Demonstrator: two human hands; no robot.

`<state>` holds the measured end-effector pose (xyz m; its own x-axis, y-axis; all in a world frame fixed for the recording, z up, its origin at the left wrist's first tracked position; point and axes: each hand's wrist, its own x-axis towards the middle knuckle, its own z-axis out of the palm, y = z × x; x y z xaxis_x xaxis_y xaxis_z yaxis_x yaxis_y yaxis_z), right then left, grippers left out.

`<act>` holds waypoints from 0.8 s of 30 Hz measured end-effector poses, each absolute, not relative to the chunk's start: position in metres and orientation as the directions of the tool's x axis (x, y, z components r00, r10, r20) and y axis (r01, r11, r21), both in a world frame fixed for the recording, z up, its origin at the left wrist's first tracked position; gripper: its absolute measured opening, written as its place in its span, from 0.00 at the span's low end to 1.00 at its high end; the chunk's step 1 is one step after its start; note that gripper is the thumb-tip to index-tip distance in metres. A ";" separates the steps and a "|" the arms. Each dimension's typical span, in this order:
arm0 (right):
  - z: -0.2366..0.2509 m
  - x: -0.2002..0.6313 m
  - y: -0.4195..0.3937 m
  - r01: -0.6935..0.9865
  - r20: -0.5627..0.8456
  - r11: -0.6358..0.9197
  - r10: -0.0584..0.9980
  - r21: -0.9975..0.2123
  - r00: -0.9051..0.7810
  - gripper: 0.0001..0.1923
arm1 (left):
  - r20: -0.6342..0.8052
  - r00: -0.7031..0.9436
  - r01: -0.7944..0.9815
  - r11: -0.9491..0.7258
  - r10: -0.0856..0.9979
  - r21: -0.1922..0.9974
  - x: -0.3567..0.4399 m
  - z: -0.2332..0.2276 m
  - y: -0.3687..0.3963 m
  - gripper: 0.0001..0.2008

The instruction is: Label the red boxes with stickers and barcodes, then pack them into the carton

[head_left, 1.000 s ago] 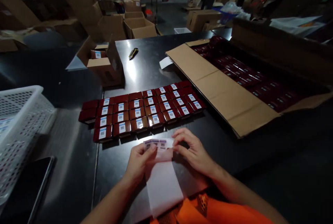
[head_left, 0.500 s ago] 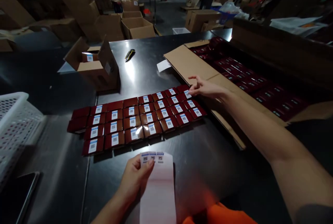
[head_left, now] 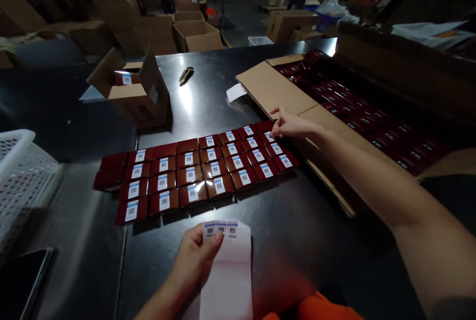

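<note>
At lower centre, the left hand point(head_left: 195, 260) pinches a sheet point(head_left: 226, 270) of labels point(head_left: 220, 228) by its top edge, thumb over the paper. The sheet looks thin and limp, best held near the edge. The right hand point(head_left: 293, 125), at centre right, rests loosely open, fingertips on a far-corner box among the boxes point(head_left: 193, 171) laid in rows mid-frame on the surface point(head_left: 297, 230). They seem small, light, rigid and glossy, so slippery; grip by the sides. A carton point(head_left: 316, 126) lies right.
</note>
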<state>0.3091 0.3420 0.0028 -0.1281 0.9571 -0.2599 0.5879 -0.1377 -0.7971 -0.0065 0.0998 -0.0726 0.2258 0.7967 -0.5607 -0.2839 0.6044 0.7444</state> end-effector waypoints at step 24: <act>-0.028 0.179 0.151 0.340 0.437 0.634 0.748 -0.695 -0.500 0.04 | -0.448 0.088 -0.450 0.436 0.890 0.779 0.001 -0.073 0.104 0.20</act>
